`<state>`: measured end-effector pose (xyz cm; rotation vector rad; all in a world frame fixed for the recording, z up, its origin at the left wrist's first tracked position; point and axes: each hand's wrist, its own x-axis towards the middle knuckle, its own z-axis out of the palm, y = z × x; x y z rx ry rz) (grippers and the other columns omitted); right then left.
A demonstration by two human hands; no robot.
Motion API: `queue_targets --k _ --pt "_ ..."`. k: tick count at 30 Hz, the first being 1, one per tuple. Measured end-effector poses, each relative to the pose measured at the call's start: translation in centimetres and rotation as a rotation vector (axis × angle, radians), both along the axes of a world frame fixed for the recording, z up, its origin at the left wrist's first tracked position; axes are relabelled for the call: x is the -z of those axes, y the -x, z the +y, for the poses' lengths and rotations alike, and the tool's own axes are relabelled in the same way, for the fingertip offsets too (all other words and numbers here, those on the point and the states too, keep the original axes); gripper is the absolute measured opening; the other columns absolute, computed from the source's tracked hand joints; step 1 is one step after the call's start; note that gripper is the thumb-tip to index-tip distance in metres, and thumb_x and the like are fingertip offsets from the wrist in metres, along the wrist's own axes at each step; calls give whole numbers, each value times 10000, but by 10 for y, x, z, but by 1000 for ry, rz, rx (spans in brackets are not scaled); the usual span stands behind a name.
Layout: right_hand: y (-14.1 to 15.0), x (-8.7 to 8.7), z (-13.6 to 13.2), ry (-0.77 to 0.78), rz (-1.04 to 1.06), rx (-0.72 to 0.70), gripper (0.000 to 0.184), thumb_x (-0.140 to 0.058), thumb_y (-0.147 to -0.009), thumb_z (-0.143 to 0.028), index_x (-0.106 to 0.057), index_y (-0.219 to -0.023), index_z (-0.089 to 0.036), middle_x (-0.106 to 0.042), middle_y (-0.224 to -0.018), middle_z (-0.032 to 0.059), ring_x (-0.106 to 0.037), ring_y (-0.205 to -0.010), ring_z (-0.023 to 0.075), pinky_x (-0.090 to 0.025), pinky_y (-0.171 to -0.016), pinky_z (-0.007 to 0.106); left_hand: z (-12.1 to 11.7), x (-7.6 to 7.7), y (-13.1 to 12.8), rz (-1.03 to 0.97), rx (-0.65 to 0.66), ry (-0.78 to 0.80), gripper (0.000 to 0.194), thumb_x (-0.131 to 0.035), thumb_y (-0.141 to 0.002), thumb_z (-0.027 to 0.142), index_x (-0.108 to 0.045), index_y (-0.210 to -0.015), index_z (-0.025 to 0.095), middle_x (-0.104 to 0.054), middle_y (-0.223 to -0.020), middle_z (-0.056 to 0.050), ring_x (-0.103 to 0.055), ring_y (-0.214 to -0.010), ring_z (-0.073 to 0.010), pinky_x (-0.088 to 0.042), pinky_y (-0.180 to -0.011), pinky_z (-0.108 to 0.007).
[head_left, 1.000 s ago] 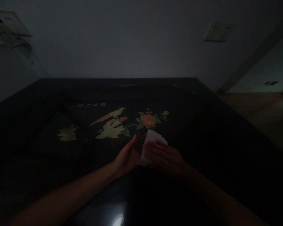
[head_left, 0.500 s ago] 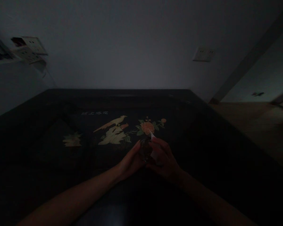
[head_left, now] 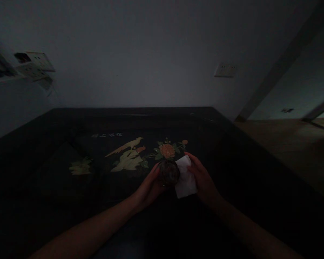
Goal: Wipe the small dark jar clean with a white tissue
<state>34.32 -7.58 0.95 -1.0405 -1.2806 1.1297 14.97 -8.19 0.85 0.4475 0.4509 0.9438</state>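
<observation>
Low light makes the details hard to see. My left hand (head_left: pixel 150 187) is closed around the left side of a clear drinking glass (head_left: pixel 169 174), whose round mouth faces up toward me. Just right of the glass, my right hand (head_left: pixel 202 180) grips a folded white paper tissue (head_left: pixel 185 178) by its right side. The tissue's left edge lies against or very near the glass; I cannot tell whether they touch. Both hands are over the dark table (head_left: pixel 118 205), close to its inlaid flower picture (head_left: pixel 167 151).
An inlaid bird on a rock (head_left: pixel 128 160) decorates the tabletop left of the glass. Behind the table rises a pale wall with a socket plate (head_left: pixel 225 70) at right and more sockets (head_left: pixel 39 61) at left. Wooden floor (head_left: pixel 275 138) lies beyond the table's right edge.
My right hand has moved slightly right, off the glass, and the tissue now shows flat beside it instead of bunched against it. My left hand keeps its hold. The view has tilted slightly.
</observation>
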Motion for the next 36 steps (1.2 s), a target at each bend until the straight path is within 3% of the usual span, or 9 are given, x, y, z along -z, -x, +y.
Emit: queue_targets --k 3,6,10,15,19,25,30,36 --pt "-13 5 0 43 38 -20 433 -399 -910 -235 -431 -1342 -253 -723 -952 44 -711 -728 179 -575 -574 289 0 0 0 21 4 -23 388 -596 -851 354 -541 -1208 212 -535 -1313 -112 -502 -1205 -257 -356 -1025 -438" --pt "-34 12 2 19 45 -14 397 -386 -913 -228 -500 -1293 -229 -727 -896 54 -711 -740 192 -576 -589 310 1 0 0 50 12 -6 427 -596 -849 368 -520 -1244 222 -570 -1266 -114 -532 -1171 -250 -369 -1013 -420" --pt "-62 18 5 51 30 80 390 -500 -886 -312 -501 -1270 -242 -713 -961 58 -703 -804 198 -573 -632 323 -1 -2 0 123 -16 -45 447 -606 -841 359 -514 -1263 242 -597 -1234 -99 -551 -1142 -241 -410 -970 -384" --pt "-78 15 9 115 -232 167 521 -680 -730 -292 -522 -1221 -211 -686 -1066 81 -673 -908 222 -547 -747 373 -7 -16 0 288 -6 -174 525 -673 -789 295 -501 -1284 274 -584 -1262 -85 -550 -1150 -258 -422 -950 -356" --pt "-86 11 13 47 -432 150 496 -612 -720 -180 -538 -1210 -197 -674 -1058 78 -641 -944 225 -502 -801 404 -6 -25 3 488 36 -271 622 -721 -744 262 -472 -1314 281 -557 -1300 -79 -536 -1175 -266 -404 -960 -322" --pt "-96 4 17 92 -516 89 526 -545 -655 -22 -591 -1149 -198 -653 -1087 70 -622 -938 201 -477 -795 350 11 -36 -4 699 171 -420 816 -755 -695 312 -314 -1381 286 -582 -1258 -91 -559 -1149 -287 -407 -981 -402" --pt "-97 0 18 123 -520 30 495 -532 -668 -19 -605 -1129 -186 -668 -993 49 -632 -840 173 -474 -720 290 45 -37 -32 870 30 -570 767 -756 -655 352 -360 -1307 266 -507 -1322 -99 -534 -1173 -286 -436 -962 -424" --pt "-94 2 20 142 -502 -55 416 -525 -704 -55 -610 -1095 -169 -695 -968 61 -648 -811 177 -477 -709 298 90 -12 -80 1059 -216 -836 802 -773 -617 292 -388 -1318 243 -521 -1249 -109 -547 -1125 -270 -427 -956 -438"
